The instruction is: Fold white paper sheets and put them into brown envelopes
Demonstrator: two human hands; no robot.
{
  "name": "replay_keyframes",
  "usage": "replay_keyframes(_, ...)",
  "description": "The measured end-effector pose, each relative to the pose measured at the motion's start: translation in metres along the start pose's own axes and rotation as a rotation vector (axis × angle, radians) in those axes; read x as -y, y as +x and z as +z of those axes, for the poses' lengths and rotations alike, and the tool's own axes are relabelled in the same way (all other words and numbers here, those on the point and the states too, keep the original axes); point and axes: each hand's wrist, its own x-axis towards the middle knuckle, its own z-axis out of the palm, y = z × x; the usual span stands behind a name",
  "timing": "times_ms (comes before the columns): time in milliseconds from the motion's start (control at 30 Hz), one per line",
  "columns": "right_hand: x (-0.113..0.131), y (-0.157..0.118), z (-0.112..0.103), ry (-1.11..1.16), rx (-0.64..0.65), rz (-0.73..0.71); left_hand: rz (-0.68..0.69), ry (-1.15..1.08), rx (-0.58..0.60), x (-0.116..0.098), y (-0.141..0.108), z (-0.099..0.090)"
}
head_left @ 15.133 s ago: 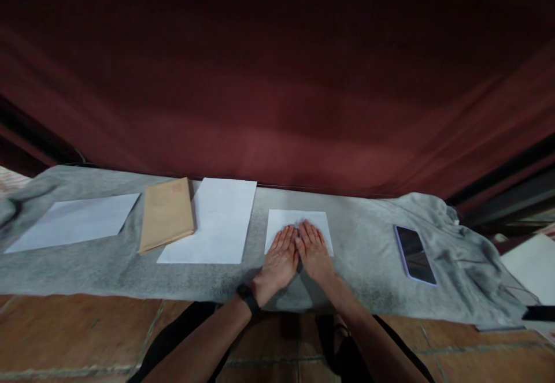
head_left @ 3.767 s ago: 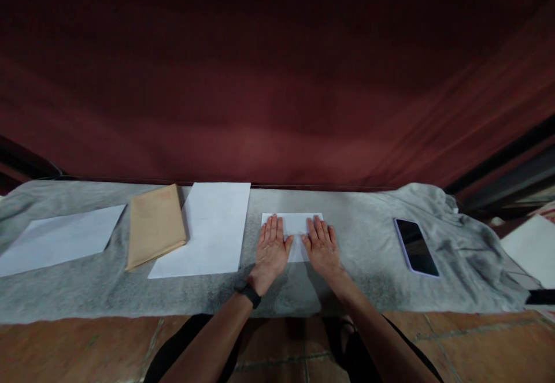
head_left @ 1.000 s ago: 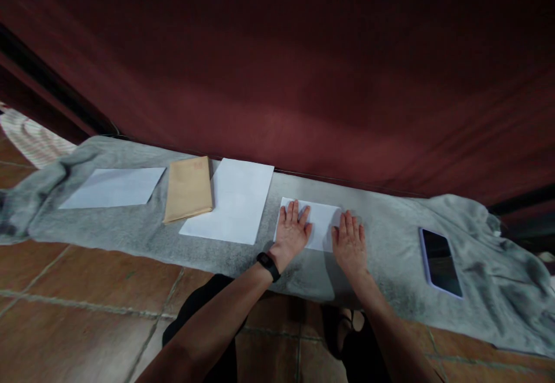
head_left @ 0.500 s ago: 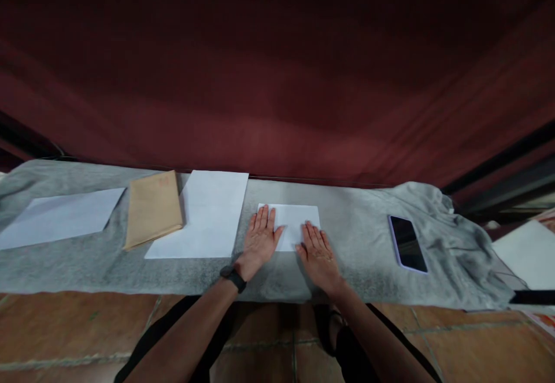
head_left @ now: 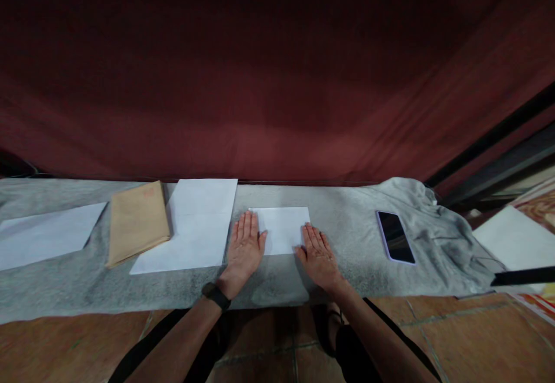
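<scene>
Closest of all, terracotta-coloured floor tiles [head_left: 65, 345] run along the bottom, with dark-clothed legs [head_left: 358, 348] and part of a foot among the shadows. Above them two bare forearms reach forward, the left one wearing a black wristband [head_left: 215, 296].

Next comes a grey cloth [head_left: 351, 238], spread from side to side and rumpled toward its right end. On it, the left hand [head_left: 243, 250] lies palm down over the left edge of a small white paper [head_left: 284, 233], its fingers straight and nearly together, the thumb apart. The right hand [head_left: 318, 257], also flat, covers the lower right corner, fingers slightly fanned. Neither hand pinches anything; how hard they press I cannot tell. The small paper sits flat between them, its middle uncovered.

Well to the right lies a phone [head_left: 396, 237] with a pale purple edge, dark screen upward. Just left of the left hand is a larger white sheet [head_left: 203, 221], its left part under a brown paper packet [head_left: 137, 221]; beyond the packet, farther left, rests another white sheet [head_left: 47, 235].

Behind the cloth's far edge rises a dark red backdrop [head_left: 260, 106].
</scene>
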Motion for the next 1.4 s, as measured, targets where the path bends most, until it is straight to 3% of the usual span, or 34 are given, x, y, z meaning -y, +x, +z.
replay_keyframes(133,0.004,0.003,-0.003,0.011,-0.011,0.023,0.282,-0.082,0.094,-0.024,-0.016,-0.009)
replay_keyframes(233,0.011,0.006,-0.006,0.050,0.013,-0.010,0.374,-0.092,0.159,-0.035,-0.027,-0.011)
replay_keyframes(467,0.027,0.001,-0.002,0.126,0.079,-0.172,0.391,-0.076,0.195,-0.029,-0.034,-0.009)
replay_keyframes(933,0.002,0.006,0.003,-0.016,-0.031,-0.014,0.085,0.032,0.177,-0.008,-0.020,-0.009)
replay_keyframes(1133,0.012,0.028,-0.003,0.058,-0.010,0.043,0.109,-0.013,0.179,-0.021,0.001,-0.013)
replay_keyframes(1400,0.043,0.061,0.012,0.158,0.071,-0.025,0.168,-0.057,0.242,-0.040,0.022,0.008)
